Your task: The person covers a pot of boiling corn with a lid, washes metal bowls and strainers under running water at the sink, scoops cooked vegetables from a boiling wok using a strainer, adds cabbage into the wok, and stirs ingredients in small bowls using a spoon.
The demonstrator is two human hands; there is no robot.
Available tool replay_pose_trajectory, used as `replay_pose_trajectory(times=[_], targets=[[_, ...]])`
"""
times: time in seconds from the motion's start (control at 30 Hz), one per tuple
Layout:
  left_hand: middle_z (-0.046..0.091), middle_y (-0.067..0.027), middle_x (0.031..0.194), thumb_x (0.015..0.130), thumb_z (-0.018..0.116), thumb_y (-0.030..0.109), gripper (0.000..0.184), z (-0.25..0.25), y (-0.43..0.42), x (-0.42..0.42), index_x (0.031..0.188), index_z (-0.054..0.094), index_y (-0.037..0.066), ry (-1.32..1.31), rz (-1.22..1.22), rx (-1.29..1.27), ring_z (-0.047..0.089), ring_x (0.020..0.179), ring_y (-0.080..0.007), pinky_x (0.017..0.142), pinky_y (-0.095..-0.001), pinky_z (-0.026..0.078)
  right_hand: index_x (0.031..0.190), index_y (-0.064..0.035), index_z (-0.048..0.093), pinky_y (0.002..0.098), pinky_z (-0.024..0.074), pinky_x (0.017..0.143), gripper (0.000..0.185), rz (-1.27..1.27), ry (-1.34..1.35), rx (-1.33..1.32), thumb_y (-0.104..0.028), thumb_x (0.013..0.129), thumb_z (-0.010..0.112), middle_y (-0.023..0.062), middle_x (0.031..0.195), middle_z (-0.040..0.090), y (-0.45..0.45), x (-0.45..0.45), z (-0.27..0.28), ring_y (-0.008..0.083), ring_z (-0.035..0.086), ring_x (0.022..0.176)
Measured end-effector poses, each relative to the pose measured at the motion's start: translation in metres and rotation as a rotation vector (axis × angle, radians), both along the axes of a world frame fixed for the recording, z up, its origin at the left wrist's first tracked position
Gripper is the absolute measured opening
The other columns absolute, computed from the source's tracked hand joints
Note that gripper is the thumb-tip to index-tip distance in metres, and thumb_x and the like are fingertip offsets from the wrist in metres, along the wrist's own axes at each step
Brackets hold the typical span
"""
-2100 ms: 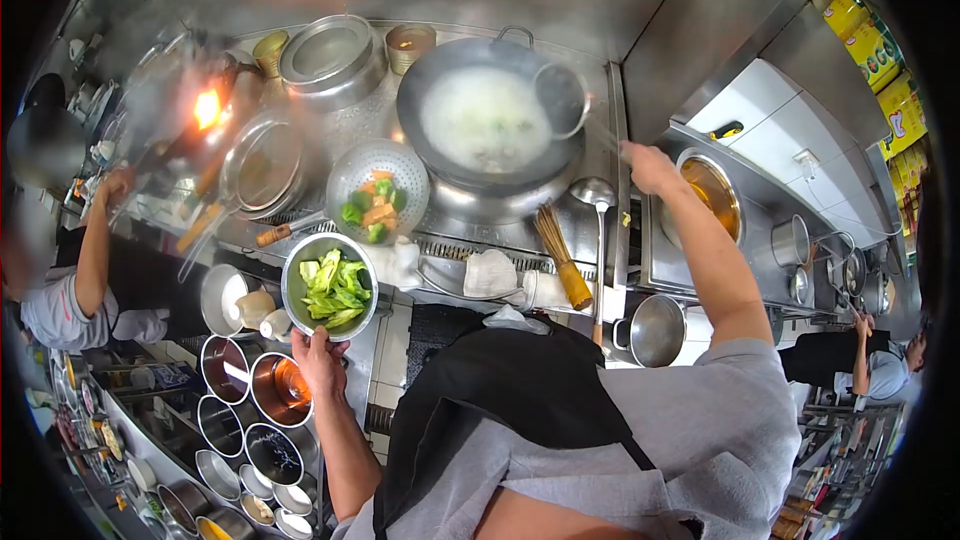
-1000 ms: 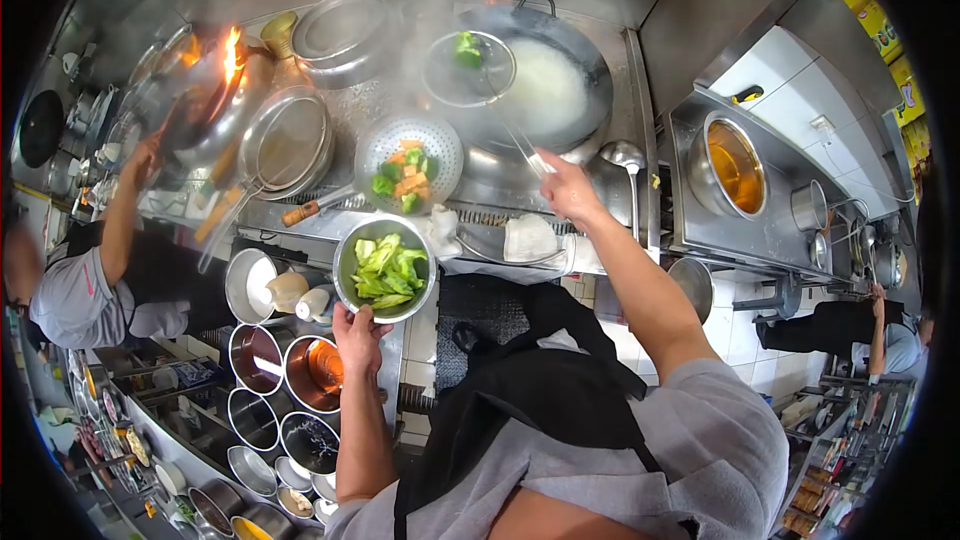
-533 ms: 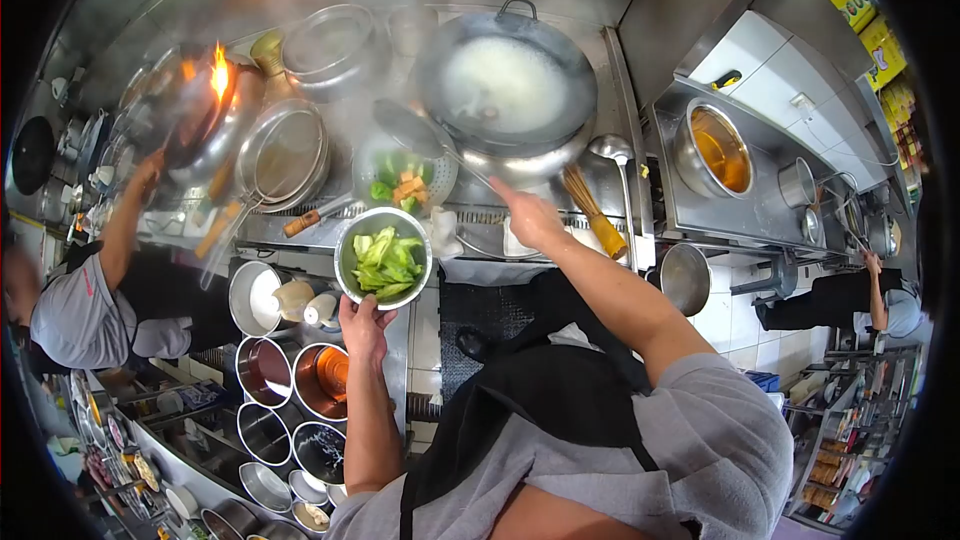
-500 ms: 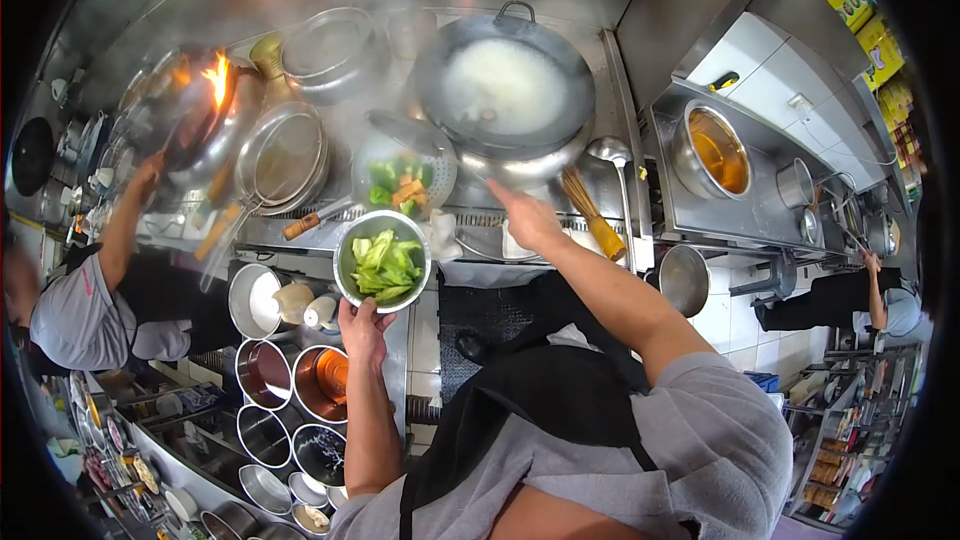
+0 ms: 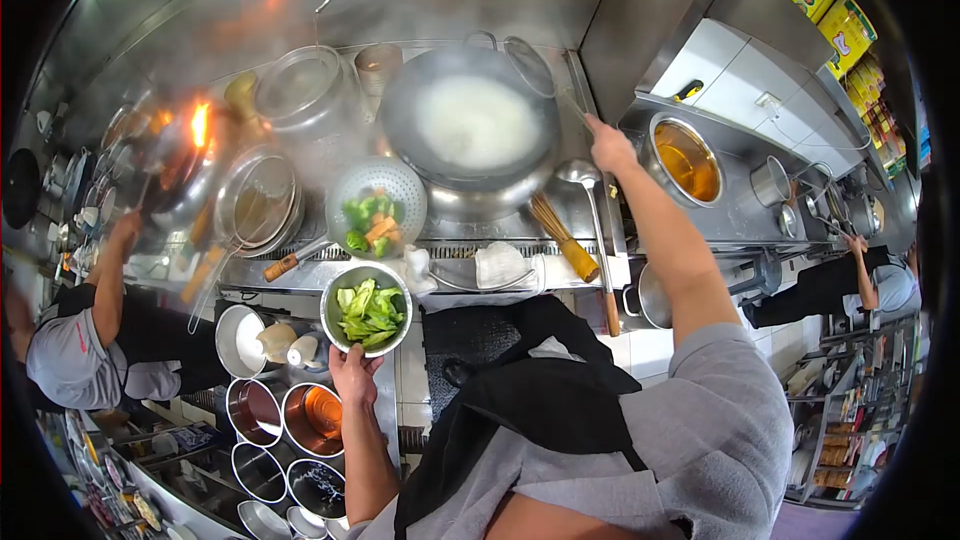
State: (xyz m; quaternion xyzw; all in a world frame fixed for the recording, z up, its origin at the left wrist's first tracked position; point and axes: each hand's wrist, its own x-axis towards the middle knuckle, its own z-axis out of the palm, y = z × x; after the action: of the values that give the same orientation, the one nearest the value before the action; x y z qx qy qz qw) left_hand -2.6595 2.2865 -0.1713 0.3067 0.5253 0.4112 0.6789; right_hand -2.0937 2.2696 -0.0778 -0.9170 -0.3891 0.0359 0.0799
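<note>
My left hand (image 5: 355, 375) grips the underside and near rim of a metal bowl (image 5: 328, 325) of cut green leafy vegetable (image 5: 370, 312). My right hand (image 5: 612, 148) is closed around the handle of a ladle (image 5: 530, 68), whose round head is over the far right rim of the wok (image 5: 405, 130). Cloudy white liquid (image 5: 478, 120) fills the middle of the wok, under steam. Just beyond the bowl, a perforated strainer (image 5: 400, 180) holds broccoli (image 5: 358, 215) and orange pieces (image 5: 380, 228).
Another ladle (image 5: 590, 200) and a bamboo brush (image 5: 570, 250) lie right of the burner. A pot of amber liquid (image 5: 688, 162) stands farther right. Flames (image 5: 200, 125) rise at the left wok, where a co-worker (image 5: 75, 350) stands. Several pots, including one with orange liquid (image 5: 318, 415), sit lower left.
My right hand has moved right and away from me, carrying the ladle from above the strainer to the wok's far right edge. My left hand still holds the bowl.
</note>
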Motion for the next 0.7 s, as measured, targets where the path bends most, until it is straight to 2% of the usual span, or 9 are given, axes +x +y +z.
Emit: replay_pose_trajectory(times=[0.1, 0.23, 0.3, 0.37, 0.4, 0.43, 0.5, 0.57, 0.7], targets=[[0.061, -0.0115, 0.100, 0.086, 0.047, 0.003, 0.027, 0.002, 0.002, 0.015, 0.114, 0.045, 0.004, -0.002, 0.008, -0.004, 0.066, 0.072, -0.0190, 0.052, -0.0267, 0.056, 0.138, -0.0204, 0.039, 0.0452, 0.0464, 0.089, 0.065, -0.035, 0.000, -0.041, 0.000, 0.077, 0.044, 0.0221, 0.111, 0.060, -0.003, 0.025, 0.007, 0.0379, 0.057, 0.104], [0.060, -0.0118, 0.100, 0.087, 0.047, 0.003, 0.029, 0.017, -0.001, 0.035, 0.115, 0.044, 0.003, 0.078, 0.059, 0.042, 0.066, 0.071, -0.0188, 0.053, -0.0272, 0.057, 0.138, -0.0163, 0.038, 0.0412, 0.0453, 0.093, 0.062, 0.292, 0.026, -0.110, 0.001, 0.079, 0.044, 0.0223, 0.118, 0.057, 0.014, 0.073, -0.027, 0.0397, 0.056, 0.107], [0.060, -0.0117, 0.101, 0.087, 0.047, 0.003, 0.030, 0.030, -0.007, 0.044, 0.117, 0.043, 0.003, 0.077, 0.068, 0.092, 0.065, 0.071, -0.0187, 0.053, -0.0269, 0.056, 0.138, -0.0177, 0.040, 0.0386, 0.0485, 0.084, 0.066, 0.548, 0.200, -0.132, 0.003, 0.076, 0.046, 0.0244, 0.120, 0.055, 0.026, 0.087, -0.049, 0.0367, 0.061, 0.094], [0.061, -0.0105, 0.101, 0.087, 0.048, 0.004, 0.031, 0.029, -0.013, 0.049, 0.117, 0.045, 0.005, 0.123, 0.127, 0.065, 0.066, 0.072, -0.0185, 0.053, -0.0270, 0.056, 0.139, -0.0200, 0.039, 0.0372, 0.0491, 0.079, 0.068, 0.541, 0.336, -0.186, 0.002, 0.076, 0.047, 0.0224, 0.116, 0.056, 0.032, 0.059, -0.032, 0.0329, 0.061, 0.086], [0.061, -0.0092, 0.099, 0.087, 0.049, 0.004, 0.029, 0.018, -0.021, 0.049, 0.116, 0.045, 0.005, 0.180, 0.130, 0.195, 0.065, 0.071, -0.0176, 0.053, -0.0268, 0.056, 0.140, -0.0217, 0.039, 0.0366, 0.0493, 0.075, 0.067, 0.589, 0.432, -0.185, 0.002, 0.077, 0.048, 0.0228, 0.112, 0.056, 0.039, 0.070, -0.054, 0.0304, 0.061, 0.082], [0.061, -0.0086, 0.098, 0.086, 0.049, 0.004, 0.028, 0.014, -0.024, 0.050, 0.115, 0.046, 0.006, 0.220, 0.127, 0.257, 0.064, 0.070, -0.0171, 0.053, -0.0268, 0.056, 0.141, -0.0248, 0.038, 0.0345, 0.0493, 0.061, 0.067, 0.641, 0.466, -0.179, 0.002, 0.079, 0.046, 0.0158, 0.095, 0.059, 0.041, 0.069, -0.066, 0.0225, 0.058, 0.069], [0.061, -0.0067, 0.095, 0.086, 0.051, 0.004, 0.026, 0.010, -0.028, 0.054, 0.112, 0.047, 0.006, 0.221, 0.154, 0.224, 0.063, 0.068, -0.0155, 0.052, -0.0263, 0.055, 0.142, -0.0286, 0.035, 0.0280, 0.0403, 0.044, 0.068, 0.319, 1.012, -0.252, 0.001, 0.082, 0.044, 0.0037, 0.074, 0.053, 0.041, 0.045, -0.053, 0.0120, 0.047, 0.054], [0.060, -0.0054, 0.092, 0.086, 0.051, 0.005, 0.025, 0.016, -0.029, 0.059, 0.110, 0.047, 0.007, 0.185, 0.187, 0.129, 0.061, 0.066, -0.0143, 0.052, -0.0259, 0.055, 0.143, -0.0317, 0.032, 0.0213, 0.0281, 0.038, 0.069, 0.253, 1.259, -0.173, 0.002, 0.083, 0.042, -0.0045, 0.064, 0.039, 0.028, 0.025, -0.055, 0.0056, 0.033, 0.047], [0.059, -0.0045, 0.090, 0.086, 0.052, 0.005, 0.024, 0.028, -0.024, 0.074, 0.109, 0.047, 0.007, 0.219, 0.192, 0.132, 0.060, 0.066, -0.0130, 0.053, -0.0257, 0.055, 0.145, -0.0289, 0.028, 0.0193, 0.0238, 0.037, 0.070, 0.170, 1.499, -0.042, 0.002, 0.083, 0.042, -0.0037, 0.066, 0.040, -0.003, -0.011, -0.070, 0.0042, 0.030, 0.047]])
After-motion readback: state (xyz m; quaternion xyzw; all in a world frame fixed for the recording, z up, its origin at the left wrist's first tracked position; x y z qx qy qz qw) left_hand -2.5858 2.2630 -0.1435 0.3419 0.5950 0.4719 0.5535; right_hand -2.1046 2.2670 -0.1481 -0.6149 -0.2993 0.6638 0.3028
